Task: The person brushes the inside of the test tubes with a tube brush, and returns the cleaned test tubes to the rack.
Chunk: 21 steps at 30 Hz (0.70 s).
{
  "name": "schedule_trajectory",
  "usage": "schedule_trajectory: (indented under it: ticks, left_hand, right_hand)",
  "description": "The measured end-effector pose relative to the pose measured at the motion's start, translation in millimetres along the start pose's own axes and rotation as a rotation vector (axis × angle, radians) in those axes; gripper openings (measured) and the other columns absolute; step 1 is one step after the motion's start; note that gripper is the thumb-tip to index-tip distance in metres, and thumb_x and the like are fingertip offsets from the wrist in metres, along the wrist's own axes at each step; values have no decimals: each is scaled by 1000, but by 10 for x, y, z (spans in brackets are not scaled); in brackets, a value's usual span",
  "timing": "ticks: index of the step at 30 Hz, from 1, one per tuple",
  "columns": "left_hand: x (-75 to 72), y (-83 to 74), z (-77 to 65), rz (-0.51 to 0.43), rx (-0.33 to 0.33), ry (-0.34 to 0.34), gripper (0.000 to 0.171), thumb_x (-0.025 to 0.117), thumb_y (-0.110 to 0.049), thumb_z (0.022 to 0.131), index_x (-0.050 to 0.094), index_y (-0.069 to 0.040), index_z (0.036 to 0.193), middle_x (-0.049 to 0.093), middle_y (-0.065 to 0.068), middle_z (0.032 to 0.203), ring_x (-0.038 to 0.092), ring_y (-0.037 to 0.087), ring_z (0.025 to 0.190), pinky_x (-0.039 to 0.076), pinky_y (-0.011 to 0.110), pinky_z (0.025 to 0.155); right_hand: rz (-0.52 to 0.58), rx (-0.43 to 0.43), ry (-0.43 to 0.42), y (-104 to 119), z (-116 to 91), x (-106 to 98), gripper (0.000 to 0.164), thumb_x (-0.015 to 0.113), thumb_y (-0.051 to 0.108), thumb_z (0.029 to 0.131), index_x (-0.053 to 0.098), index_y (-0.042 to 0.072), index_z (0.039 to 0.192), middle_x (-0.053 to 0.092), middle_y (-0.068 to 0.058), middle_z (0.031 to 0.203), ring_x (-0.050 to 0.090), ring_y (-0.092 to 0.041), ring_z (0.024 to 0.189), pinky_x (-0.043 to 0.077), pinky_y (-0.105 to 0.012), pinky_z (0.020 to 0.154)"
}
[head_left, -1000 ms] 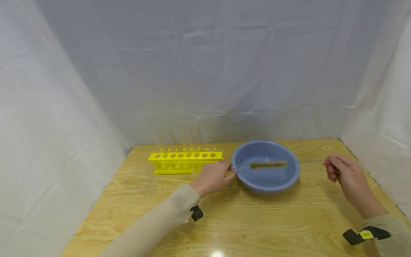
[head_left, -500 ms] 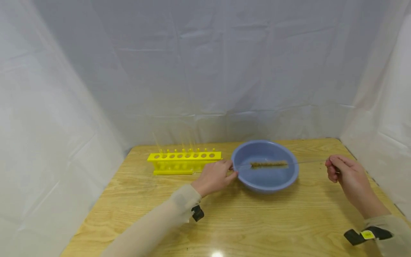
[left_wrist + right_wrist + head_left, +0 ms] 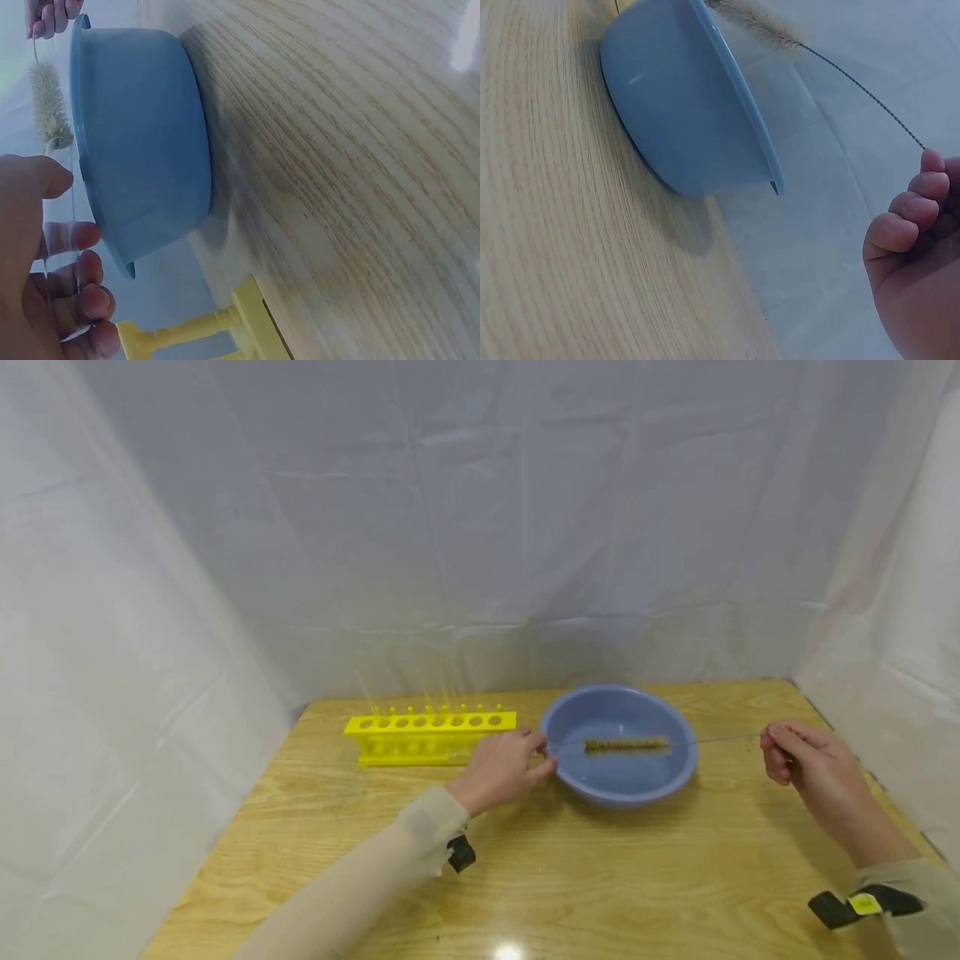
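A clear glass test tube (image 3: pixel 61 214) lies sideways in my left hand (image 3: pixel 498 774), held between the thumb and fingers at the left rim of the blue basin (image 3: pixel 624 781). My right hand (image 3: pixel 821 785), off to the right, pinches the twisted wire handle (image 3: pixel 866 91) of a test tube brush (image 3: pixel 628 745). The brush stretches level above the basin with its tan bristles over the middle. In the left wrist view, the bristles' near end is right at the tube's mouth. The wire bows slightly in the right wrist view.
Left of the basin stands a yellow test tube rack (image 3: pixel 401 761), with several clear tubes upright in its left and middle holes. Part of its right end is behind my left hand. The wooden table (image 3: pixel 585 877) is enclosed by pale sheeting (image 3: pixel 480 527).
Both hands keep their hold on the tube and brush. The brush stays over the basin, with only tiny shifts of the hands and view.
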State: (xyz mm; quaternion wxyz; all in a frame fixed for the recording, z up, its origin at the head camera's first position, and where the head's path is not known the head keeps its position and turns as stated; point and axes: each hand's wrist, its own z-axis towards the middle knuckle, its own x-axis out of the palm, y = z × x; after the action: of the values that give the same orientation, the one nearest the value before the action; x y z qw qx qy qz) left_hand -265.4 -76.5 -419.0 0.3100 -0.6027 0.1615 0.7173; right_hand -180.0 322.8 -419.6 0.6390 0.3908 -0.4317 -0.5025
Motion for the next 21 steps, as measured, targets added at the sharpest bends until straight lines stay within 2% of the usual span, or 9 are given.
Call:
schedule_trajectory:
  ticks: [8, 13, 18, 21]
  left_hand:
    - [-24, -3, -7, 18, 35, -49, 26, 59, -45, 99, 70, -22, 106, 69, -3, 98, 54, 5, 65, 39, 19, 49]
    - [-24, 2, -13, 5, 61, -78, 31, 58, -46, 99, 71, -19, 109, 71, -2, 98, 52, 5, 62, 37, 19, 46]
    - [-32, -12, -3, -10, 72, -101, 31, 57, -45, 99, 71, -19, 111, 71, -3, 100, 54, 5, 64, 37, 19, 45]
    - [-37, -45, 18, 21, 99, -103, 31, 57, -45, 99, 70, -19, 111, 71, -5, 100, 58, 5, 68, 39, 20, 49]
  right_hand:
    - [-22, 15, 40, -6, 10, -6, 30, 41, 17, 109, 60, -1, 94, 49, -4, 71, 33, -24, 61, 23, -40, 57]
    - [3, 17, 63, -28, 9, -25, 30, 39, 16, 109, 60, -1, 96, 50, -5, 72, 30, -26, 63, 23, -41, 58]
    - [-3, 35, 77, -33, 13, -31, 30, 40, 16, 110, 61, -1, 96, 50, -4, 73, 32, -25, 62, 23, -40, 58]
    - [-62, 64, 108, -39, 22, -6, 31, 39, 18, 110, 60, -1, 97, 50, -4, 72, 34, -25, 62, 26, -41, 58]
